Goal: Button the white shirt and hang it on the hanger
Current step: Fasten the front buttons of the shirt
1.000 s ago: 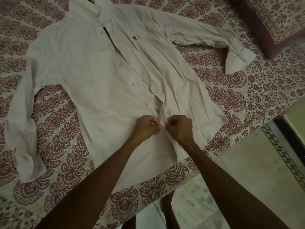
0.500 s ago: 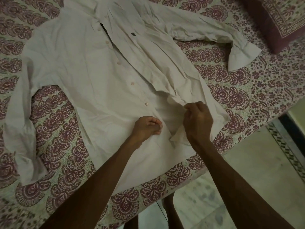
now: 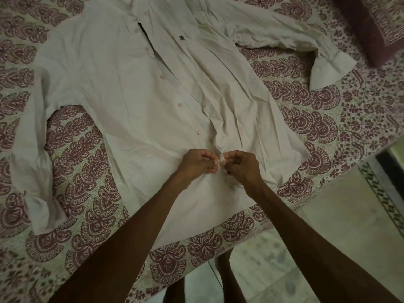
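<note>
The white shirt [image 3: 135,88] lies spread front-up on the bed, sleeves out to both sides, its front open with a row of small buttons showing. Near the lower hem my left hand [image 3: 197,164] pinches the button-side edge, thumb and finger on a small button. My right hand [image 3: 241,166] pinches the other front edge of the shirt and holds it against the left one. The two hands meet at the placket. No hanger is in view.
The bed [image 3: 317,127] is covered by a sheet with a maroon paisley print. A maroon-edged pillow [image 3: 380,25] lies at the top right. The bed's edge runs diagonally at the lower right, with pale tiled floor [image 3: 341,226] beyond. My legs show below the edge.
My right hand, which had lifted the right front edge out to the side, has brought it back to the left hand. Both hands now meet at the placket.
</note>
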`<control>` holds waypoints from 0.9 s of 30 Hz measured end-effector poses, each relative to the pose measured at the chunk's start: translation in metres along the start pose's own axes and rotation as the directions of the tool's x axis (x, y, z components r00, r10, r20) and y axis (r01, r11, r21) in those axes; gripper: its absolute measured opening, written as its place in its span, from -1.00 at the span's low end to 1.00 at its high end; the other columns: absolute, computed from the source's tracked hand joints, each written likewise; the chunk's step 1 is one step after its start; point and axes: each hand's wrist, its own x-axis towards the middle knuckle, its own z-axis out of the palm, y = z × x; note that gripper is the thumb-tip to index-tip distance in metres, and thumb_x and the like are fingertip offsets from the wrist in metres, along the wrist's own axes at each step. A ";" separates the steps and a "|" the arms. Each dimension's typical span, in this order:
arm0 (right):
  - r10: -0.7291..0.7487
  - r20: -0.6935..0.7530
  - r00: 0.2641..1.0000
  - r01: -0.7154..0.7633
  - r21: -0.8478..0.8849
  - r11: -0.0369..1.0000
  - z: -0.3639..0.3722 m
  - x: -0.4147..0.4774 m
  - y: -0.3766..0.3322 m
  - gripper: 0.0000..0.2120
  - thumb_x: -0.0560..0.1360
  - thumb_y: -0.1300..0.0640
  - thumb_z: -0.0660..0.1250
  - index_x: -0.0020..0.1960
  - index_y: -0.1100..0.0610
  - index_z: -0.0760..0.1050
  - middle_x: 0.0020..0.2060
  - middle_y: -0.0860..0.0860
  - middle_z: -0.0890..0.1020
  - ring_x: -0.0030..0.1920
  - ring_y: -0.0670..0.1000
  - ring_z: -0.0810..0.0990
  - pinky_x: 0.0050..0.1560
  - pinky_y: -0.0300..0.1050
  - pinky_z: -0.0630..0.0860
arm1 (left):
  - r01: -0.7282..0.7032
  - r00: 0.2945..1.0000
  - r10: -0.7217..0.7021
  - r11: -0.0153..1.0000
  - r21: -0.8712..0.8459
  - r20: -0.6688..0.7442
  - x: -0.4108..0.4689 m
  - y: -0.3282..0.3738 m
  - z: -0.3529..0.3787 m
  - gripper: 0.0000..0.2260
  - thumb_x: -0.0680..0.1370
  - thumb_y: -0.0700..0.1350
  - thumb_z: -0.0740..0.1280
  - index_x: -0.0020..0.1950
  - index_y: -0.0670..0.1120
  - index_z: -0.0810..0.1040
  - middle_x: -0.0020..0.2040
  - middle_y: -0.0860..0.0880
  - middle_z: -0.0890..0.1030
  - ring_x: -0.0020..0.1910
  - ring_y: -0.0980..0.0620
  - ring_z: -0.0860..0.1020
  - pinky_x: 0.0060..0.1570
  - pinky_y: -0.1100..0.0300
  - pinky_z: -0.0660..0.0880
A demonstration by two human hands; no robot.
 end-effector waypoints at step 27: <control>0.123 0.025 0.992 -0.125 0.163 0.979 -0.002 0.006 -0.004 -0.84 0.43 0.39 0.42 -0.06 0.18 0.64 -0.43 -0.04 0.64 -0.47 -0.20 0.57 -0.39 -0.34 0.50 | -0.015 0.997 0.026 0.990 0.143 -0.073 0.002 0.002 0.006 -0.90 0.45 -0.32 0.45 -0.05 -0.26 0.63 -0.18 -0.21 0.67 -0.25 -0.05 0.66 -0.23 0.23 0.61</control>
